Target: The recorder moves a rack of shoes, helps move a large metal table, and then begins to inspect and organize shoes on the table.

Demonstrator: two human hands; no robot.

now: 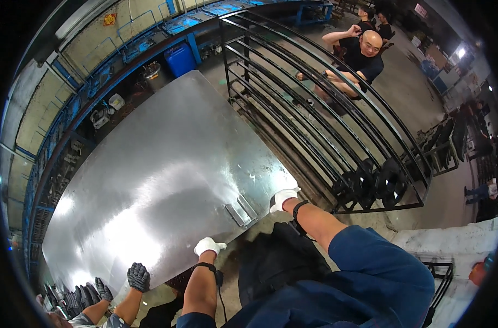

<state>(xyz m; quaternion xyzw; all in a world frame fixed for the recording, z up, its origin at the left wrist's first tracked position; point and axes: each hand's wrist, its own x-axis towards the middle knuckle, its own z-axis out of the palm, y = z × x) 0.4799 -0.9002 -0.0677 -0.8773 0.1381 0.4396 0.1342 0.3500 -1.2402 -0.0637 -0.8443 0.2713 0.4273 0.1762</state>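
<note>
A large sheet of bare, shiny metal point(167, 147) fills the middle of the view, its surface lightly scratched. My left hand point(209, 247), in a white glove, is closed at the sheet's near edge, thumb pointing right. Farther right, my right hand point(284, 198), also white-gloved, grips the edge by the right corner; its fingertips are partly hidden. Between my hands, a small metal piece with raised parallel strips point(241, 211) lies on the sheet near the edge. To the left, a co-worker's gloved hand point(138, 277) rests at the same edge, with the other hand point(103, 290) beside it.
A black metal frame rack point(320, 131) stands right of the sheet, with black round parts point(391, 183) at its near end. Blue workbenches point(178, 24) run along the far left, with a blue plastic container point(179, 60) underneath. A person in black point(363, 63) sits beyond the rack.
</note>
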